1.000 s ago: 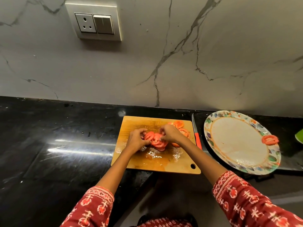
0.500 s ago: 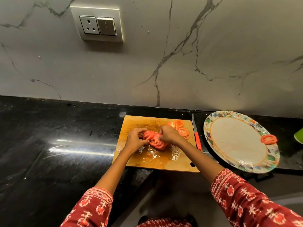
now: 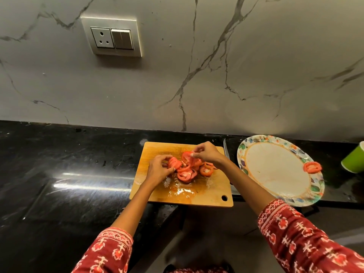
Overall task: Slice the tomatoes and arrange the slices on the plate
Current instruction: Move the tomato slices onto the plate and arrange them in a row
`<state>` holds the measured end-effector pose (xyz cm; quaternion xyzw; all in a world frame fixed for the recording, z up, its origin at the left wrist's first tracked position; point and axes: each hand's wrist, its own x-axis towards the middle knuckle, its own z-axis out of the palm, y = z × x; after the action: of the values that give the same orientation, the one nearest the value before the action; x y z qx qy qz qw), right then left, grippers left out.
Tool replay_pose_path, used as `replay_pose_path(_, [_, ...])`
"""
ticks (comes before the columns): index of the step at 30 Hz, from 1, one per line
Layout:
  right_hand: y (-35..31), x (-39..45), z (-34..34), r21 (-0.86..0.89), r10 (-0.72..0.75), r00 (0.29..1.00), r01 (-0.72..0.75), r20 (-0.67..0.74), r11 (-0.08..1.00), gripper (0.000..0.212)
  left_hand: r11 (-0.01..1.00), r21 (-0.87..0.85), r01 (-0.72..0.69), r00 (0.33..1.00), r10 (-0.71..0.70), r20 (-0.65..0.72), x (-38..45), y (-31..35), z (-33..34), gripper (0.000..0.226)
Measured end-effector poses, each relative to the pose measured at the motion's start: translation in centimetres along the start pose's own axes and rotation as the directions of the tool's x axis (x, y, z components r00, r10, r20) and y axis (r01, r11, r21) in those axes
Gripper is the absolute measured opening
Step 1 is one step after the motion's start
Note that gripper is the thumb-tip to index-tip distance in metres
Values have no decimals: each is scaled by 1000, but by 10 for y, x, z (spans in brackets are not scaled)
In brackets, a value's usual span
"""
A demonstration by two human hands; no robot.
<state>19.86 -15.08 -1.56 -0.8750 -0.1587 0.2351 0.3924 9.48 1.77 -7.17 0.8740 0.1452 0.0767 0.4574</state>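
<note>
Red tomato slices lie heaped mid-way on the wooden cutting board. The right hand pinches one slice by its top edge, lifted above the heap. The left hand curls its fingers round a cluster of slices at the heap's left side. A knife lies just right of the board. Further right sits a patterned plate, one tomato slice on its far rim. A green cup stands at the frame edge on the black counter.
</note>
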Motion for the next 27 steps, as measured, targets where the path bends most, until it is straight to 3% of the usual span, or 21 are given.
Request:
replay_pose_path(4, [7, 1, -3, -186, -21, 997, 7, -73, 983, 16, 1000, -5, 0, 1000, 0, -7, 0, 7, 7, 48])
replay_pose_path(9, [14, -1, -13, -84, -46, 996, 39, -78, 996, 15, 1000, 0, 15, 1000, -15, -12, -1, 14, 12, 47])
replay_pose_path(13, [18, 1, -21, -209, -79, 994, 60, -82, 976, 12, 999, 30, 31, 999, -31, -12, 0, 20, 17, 46])
replay_pose_path(17, [24, 4, -28, -82, -72, 994, 66, -77, 994, 10, 996, 82, 27, 999, -29, 19, 4, 27, 27, 47])
replay_pose_path(22, [26, 1, -42, 161, -44, 998, 51, -49, 986, 13, 962, 270, 28, 996, -51, 79, 9, 32, 37, 53])
replay_pose_path(25, [32, -2, -55, 226, -37, 999, 29, 32, 974, 10, 926, 372, 58, 993, -90, 69, 12, 41, 41, 57])
replay_pose_path(27, [37, -6, -67, 310, -38, 991, -4, 127, 951, 12, 953, 302, 7, 1000, -9, 7, 16, 53, 47, 51])
